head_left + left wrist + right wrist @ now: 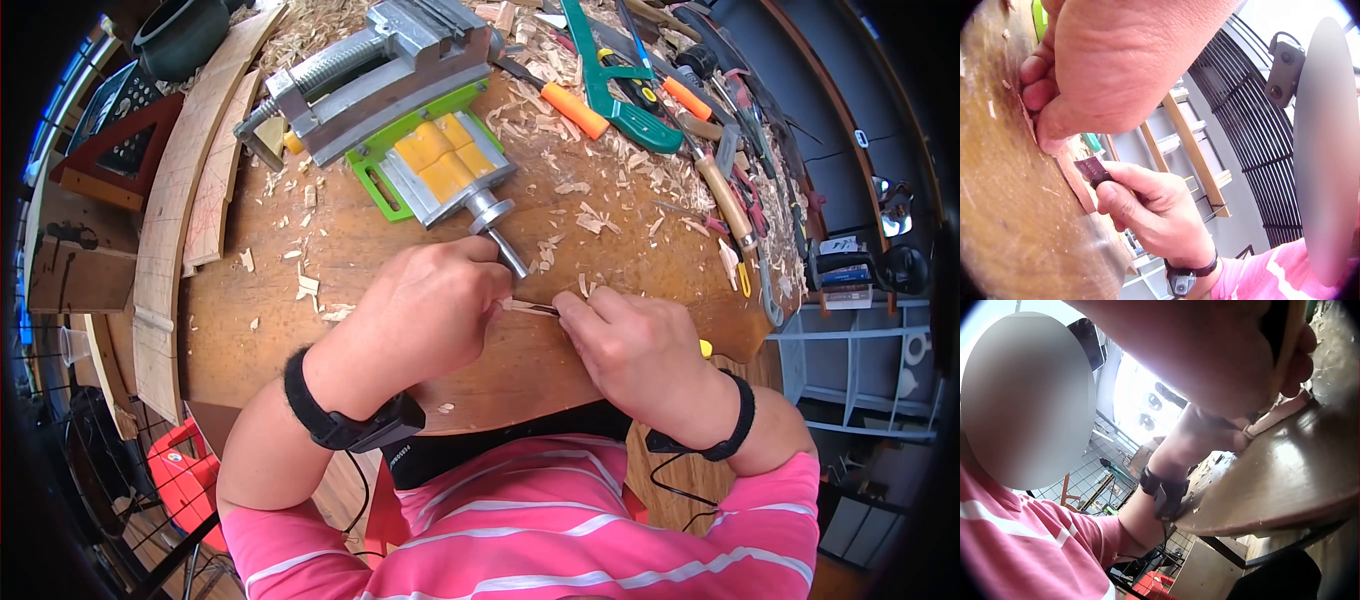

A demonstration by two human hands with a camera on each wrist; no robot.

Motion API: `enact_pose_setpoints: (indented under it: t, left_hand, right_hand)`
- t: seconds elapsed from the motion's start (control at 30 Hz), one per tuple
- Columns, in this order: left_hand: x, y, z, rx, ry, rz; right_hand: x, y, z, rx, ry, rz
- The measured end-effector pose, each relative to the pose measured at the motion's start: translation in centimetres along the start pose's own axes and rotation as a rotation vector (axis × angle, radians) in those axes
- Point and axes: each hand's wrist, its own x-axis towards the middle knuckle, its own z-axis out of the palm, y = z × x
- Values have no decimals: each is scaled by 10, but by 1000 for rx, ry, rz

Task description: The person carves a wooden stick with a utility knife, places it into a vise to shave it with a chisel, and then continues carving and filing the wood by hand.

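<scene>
My left hand (425, 300) pinches one end of a thin wood strip (522, 305) low over the front of the wooden workbench (480, 375). In the left wrist view, the thumb and curled fingers hold the pale strip (1076, 184) close to the bench top. The right hand (635, 345) grips a utility knife, its blade (1089, 167) lying right beside the strip. Most of the knife's handle is hidden in the palm; a yellow end (706, 348) shows past the hand in the head view.
A metal vise (385, 75) and a smaller vise with yellow jaw pieces (445, 160) stand ahead of the hands. Orange-handled tools (575, 110), a green-handled saw (640, 125) and a wooden-handled tool (725, 200) lie at right among shavings. Long boards (175, 230) lie at left.
</scene>
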Motion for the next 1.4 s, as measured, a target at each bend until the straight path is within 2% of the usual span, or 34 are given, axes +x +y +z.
enact_pose_setpoints:
  t: [0.07, 0.17, 0.4, 0.63, 0.7, 0.77, 0.8, 0.87, 1.0, 1.4]
  left_hand:
    - [0, 0, -1, 8, 0, 3]
    - [0, 0, -1, 1, -4, 2]
    - [-1, 0, 2, 34, 20, 9]
    - [-1, -3, 6, 30, 34, 23]
    - [-3, -2, 6, 35, 47, 35]
    - [-3, 1, 4, 31, 62, 37]
    - [-2, 1, 4, 36, 61, 42]
    - [-1, 2, 5, 42, 44, 22]
    - [0, 2, 4, -1, 15, 7]
    - [3, 3, 1, -19, 4, 8]
  right_hand:
    - [5, -3, -9, -74, -84, -42]
    - [12, -4, -18, -104, -107, -123]
    - [23, -16, -25, -207, -247, -107]
    - [47, -28, -38, -267, -312, -200]
    - [41, -24, -34, -288, -309, -203]
    - [23, -12, -19, -166, -180, -96]
    - [11, -8, -9, -168, -174, -92]
    - [-8, -1, 8, -27, -21, -1]
    - [-15, 7, 12, 64, 17, 30]
    - [-14, 16, 12, 58, 51, -30]
